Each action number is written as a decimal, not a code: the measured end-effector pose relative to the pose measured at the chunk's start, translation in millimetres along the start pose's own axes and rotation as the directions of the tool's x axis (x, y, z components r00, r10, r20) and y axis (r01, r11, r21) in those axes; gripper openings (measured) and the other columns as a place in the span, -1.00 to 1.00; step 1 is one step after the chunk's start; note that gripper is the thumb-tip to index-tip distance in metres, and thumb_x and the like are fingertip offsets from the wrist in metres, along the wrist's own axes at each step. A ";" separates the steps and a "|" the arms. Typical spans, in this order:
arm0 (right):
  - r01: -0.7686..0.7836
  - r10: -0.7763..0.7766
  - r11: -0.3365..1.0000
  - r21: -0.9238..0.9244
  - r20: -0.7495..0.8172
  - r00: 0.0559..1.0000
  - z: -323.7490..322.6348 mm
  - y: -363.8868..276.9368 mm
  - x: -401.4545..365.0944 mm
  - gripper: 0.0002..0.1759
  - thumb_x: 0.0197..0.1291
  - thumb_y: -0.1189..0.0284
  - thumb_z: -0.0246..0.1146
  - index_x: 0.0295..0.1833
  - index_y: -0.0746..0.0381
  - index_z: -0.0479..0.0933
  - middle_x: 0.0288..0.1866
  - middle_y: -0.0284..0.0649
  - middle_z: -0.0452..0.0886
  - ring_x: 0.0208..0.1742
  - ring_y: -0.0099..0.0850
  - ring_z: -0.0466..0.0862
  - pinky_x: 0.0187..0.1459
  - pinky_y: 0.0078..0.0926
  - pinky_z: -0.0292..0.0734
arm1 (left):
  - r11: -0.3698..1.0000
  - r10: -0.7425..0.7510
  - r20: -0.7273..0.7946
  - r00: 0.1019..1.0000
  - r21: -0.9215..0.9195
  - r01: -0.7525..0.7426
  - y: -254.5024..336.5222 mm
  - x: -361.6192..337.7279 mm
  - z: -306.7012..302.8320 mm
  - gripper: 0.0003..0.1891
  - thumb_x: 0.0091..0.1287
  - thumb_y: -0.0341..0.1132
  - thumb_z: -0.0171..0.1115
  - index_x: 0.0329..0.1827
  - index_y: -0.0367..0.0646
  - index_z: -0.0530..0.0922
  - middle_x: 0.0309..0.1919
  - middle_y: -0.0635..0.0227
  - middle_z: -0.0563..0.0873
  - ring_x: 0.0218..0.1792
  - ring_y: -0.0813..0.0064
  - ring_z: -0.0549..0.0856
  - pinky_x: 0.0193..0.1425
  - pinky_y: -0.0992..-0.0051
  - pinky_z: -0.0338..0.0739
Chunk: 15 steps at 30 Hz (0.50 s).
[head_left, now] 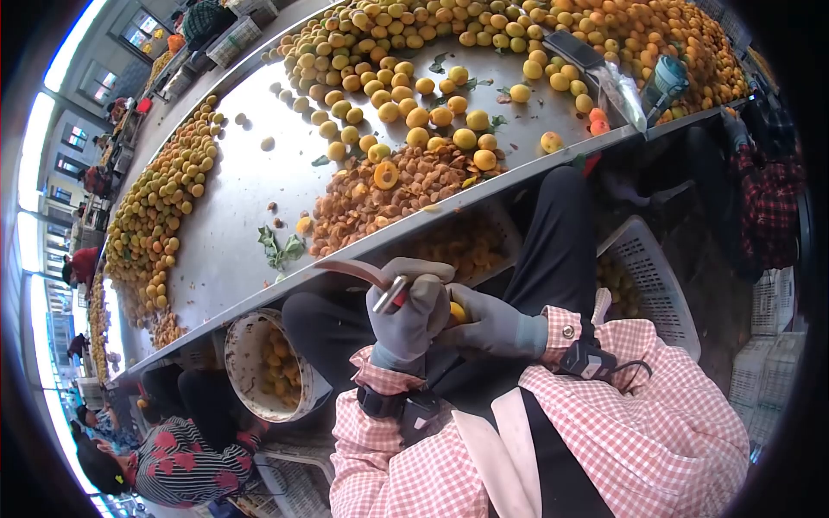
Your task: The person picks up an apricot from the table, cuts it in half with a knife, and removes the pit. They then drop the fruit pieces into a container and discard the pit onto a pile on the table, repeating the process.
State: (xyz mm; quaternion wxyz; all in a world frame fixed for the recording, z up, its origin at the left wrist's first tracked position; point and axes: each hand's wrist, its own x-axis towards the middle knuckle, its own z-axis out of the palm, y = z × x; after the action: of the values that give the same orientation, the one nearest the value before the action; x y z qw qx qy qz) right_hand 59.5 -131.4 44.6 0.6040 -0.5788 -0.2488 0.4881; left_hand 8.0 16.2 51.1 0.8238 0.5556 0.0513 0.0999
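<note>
My left hand (410,312), in a grey glove, is closed around a small knife (393,295) with a curved blade and a bit of red at its handle. The blade points up and left, over the table edge. Just beside it, my right hand (496,324), gloved too, has its fingers wrapped round a yellow-orange apricot (456,312), mostly hidden between the two hands. Beyond them, a heap of brown apricot pits (371,203) lies along the metal table's edge, with a halved apricot (385,175) on top.
Whole apricots (380,52) are piled across the metal table (259,186). Near the right edge lie a phone (573,49) and a bottle (665,84). Below stand a white bucket (246,367) of apricots and a plastic crate (652,268). A person (186,457) sits to the left.
</note>
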 end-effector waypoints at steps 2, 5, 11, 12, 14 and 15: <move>-0.018 0.019 0.999 0.029 -0.030 0.999 -3.2 0.2 -0.3 -0.63 0.23 0.48 0.23 0.13 0.24 0.35 -0.06 -0.26 0.53 -0.05 -0.61 0.49 0.00 -0.55 0.44 | 0.980 -0.056 0.072 0.996 -0.184 0.068 3.6 0.2 2.4 -0.73 0.40 -0.23 0.16 -0.22 -0.32 0.60 -0.48 0.39 0.65 -0.53 0.71 0.56 -0.45 0.69 0.41; -0.025 0.042 0.998 -0.056 0.311 0.949 -19.0 3.5 3.1 -0.68 0.32 0.47 0.13 0.15 0.25 0.33 -0.04 -0.26 0.51 -0.02 -0.60 0.50 0.04 -0.54 0.44 | 0.993 -0.007 0.052 0.999 0.119 0.000 7.4 -4.7 19.6 -0.76 0.38 -0.24 0.20 -0.21 -0.30 0.61 -0.50 0.45 0.61 -0.57 0.75 0.51 -0.50 0.74 0.31; 0.367 -0.211 0.673 -0.642 0.309 0.927 -9.9 46.9 24.0 -0.72 0.38 0.54 0.01 0.17 0.28 0.35 0.02 -0.27 0.50 0.04 -0.57 0.50 0.09 -0.55 0.44 | 0.926 0.074 0.175 0.982 0.355 -0.133 -2.4 -1.0 19.3 -0.77 0.31 -0.25 0.23 -0.26 -0.30 0.61 -0.38 0.33 0.72 -0.38 0.58 0.65 -0.24 0.60 0.51; 0.284 -0.158 0.767 -0.575 0.260 0.953 -10.4 27.0 18.8 -0.63 0.37 0.51 0.05 0.26 0.25 0.27 0.09 -0.26 0.47 0.09 -0.57 0.47 0.11 -0.56 0.42 | 0.900 0.107 0.137 0.985 0.407 -0.154 -6.1 2.4 18.4 -0.77 0.34 -0.26 0.20 -0.23 -0.30 0.60 -0.53 0.36 0.66 -0.54 0.61 0.59 -0.43 0.61 0.46; 0.093 -0.057 0.971 -0.219 0.166 0.984 -6.3 11.9 9.4 -0.61 0.35 0.47 0.09 0.26 0.23 0.28 0.08 -0.27 0.48 0.09 -0.56 0.47 0.11 -0.55 0.42 | 0.972 -0.004 0.064 0.998 0.234 -0.012 -0.1 7.6 9.7 -0.78 0.36 -0.27 0.17 -0.21 -0.29 0.59 -0.61 0.40 0.58 -0.64 0.64 0.50 -0.54 0.61 0.36; -0.103 0.081 0.975 0.195 0.119 0.990 -6.0 8.7 6.0 -0.58 0.33 0.43 0.14 0.26 0.22 0.28 0.08 -0.27 0.48 0.10 -0.55 0.47 0.11 -0.54 0.42 | 0.990 -0.132 0.018 0.991 0.043 0.131 1.5 9.0 6.8 -0.79 0.38 -0.28 0.14 -0.19 -0.29 0.57 -0.70 0.44 0.51 -0.74 0.67 0.41 -0.65 0.62 0.26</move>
State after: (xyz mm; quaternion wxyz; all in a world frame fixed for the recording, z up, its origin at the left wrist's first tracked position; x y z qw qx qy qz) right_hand 64.4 -130.1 33.6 0.6214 -0.4980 -0.2039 0.5695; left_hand 18.0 12.5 55.3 0.8173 0.5692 0.0813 0.0385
